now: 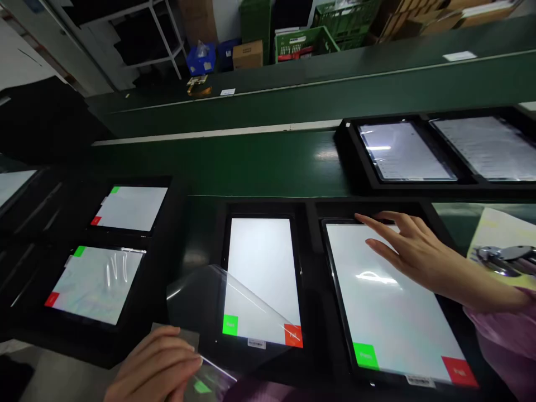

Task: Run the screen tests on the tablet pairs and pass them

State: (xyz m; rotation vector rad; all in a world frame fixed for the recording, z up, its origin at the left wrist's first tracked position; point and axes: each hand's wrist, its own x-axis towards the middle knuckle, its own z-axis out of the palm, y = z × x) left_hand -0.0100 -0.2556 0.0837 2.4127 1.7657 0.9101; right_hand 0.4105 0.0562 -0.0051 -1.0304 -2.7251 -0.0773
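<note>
clear film pinched in the left hand, right hand at a tablet's top edge

taking the view as a dial, the left hand (154, 365) is between seven and eight o'clock, its grip pinching a clear film (196, 298) between thumb and fingers. the film curves up and reaches across the lower part of the middle tablet (262, 268), at six o'clock; whether it touches the screen, i cannot tell. that tablet's white screen has a green square at its lower left, a red one at its lower right and a small label (256, 344) under it.

the right hand (412, 251), between three and four o'clock, has its grip spread, the index fingertip at the top edge of the right tablet (389, 318) and the thumb over the screen. this tablet lies at about five o'clock, beside the middle one in the same black tray (312, 290).

toward nine o'clock, a second tray (167, 257) holds two sideways tablets, also with green and red squares. between two and three o'clock, a third tray (347, 153) holds two more. the trays sit on a green worktop (259, 162). past the right wrist, toward four o'clock, a shiny metal object (505, 259) rests on paper (496, 229).
</note>
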